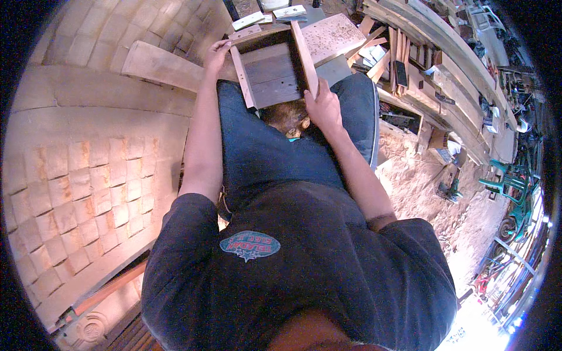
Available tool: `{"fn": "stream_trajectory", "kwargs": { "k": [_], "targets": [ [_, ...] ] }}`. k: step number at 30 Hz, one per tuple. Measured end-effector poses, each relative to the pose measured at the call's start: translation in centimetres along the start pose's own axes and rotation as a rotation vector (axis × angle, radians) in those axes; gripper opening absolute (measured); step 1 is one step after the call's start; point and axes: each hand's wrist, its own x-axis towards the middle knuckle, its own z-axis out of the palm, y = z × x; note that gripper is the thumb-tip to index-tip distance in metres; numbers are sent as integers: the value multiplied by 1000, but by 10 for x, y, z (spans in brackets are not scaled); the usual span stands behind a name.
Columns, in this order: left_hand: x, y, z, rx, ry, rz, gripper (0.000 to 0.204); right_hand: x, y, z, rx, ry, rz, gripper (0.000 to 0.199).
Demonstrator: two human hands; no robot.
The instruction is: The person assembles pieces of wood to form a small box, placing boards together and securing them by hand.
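Observation:
An open wooden drawer (pixel 303 55) with pale side edges and a dark bottom panel is held tilted above my knees. My left hand (pixel 217 55) is at its far left corner, the fingers closed on the side edge there. Lower down on the right, my right hand (pixel 324 109) wraps round the near end of the right side board. Between my thighs, just below the drawer's near end, a brownish rounded thing (pixel 287 119) shows in part; its kind I cannot make out.
A thick pale wooden block (pixel 336 36) strewn with small dark bits lies beyond the drawer, beside flat whitish pieces (pixel 248 21). Stacked planks (pixel 456 64) fill the upper right. A large carved wooden panel (pixel 88 193) stands at left. Green chairs (pixel 508 180) are far right.

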Motion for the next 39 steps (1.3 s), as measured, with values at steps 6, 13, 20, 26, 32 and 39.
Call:
{"fn": "stream_trajectory", "kwargs": {
  "k": [6, 13, 20, 26, 32, 39],
  "targets": [
    [-2, 8, -2, 43, 21, -81, 20, 25, 33, -11, 803, 16, 203, 39],
    [0, 4, 0, 26, 5, -71, 21, 30, 66, -25, 872, 48, 344, 36],
    [11, -11, -3, 15, 27, -180, 21, 9, 34, -33, 353, 116, 80, 43],
    [9, -10, -3, 47, 28, -75, 23, 0, 12, -34, 235, -28, -16, 46],
    [5, -6, -1, 43, 39, -106, 23, 1, 18, -24, 127, -69, -18, 47],
    [3, -11, -2, -63, -12, -119, 25, 1, 19, -20, 76, -64, -48, 47]
  ]
}}
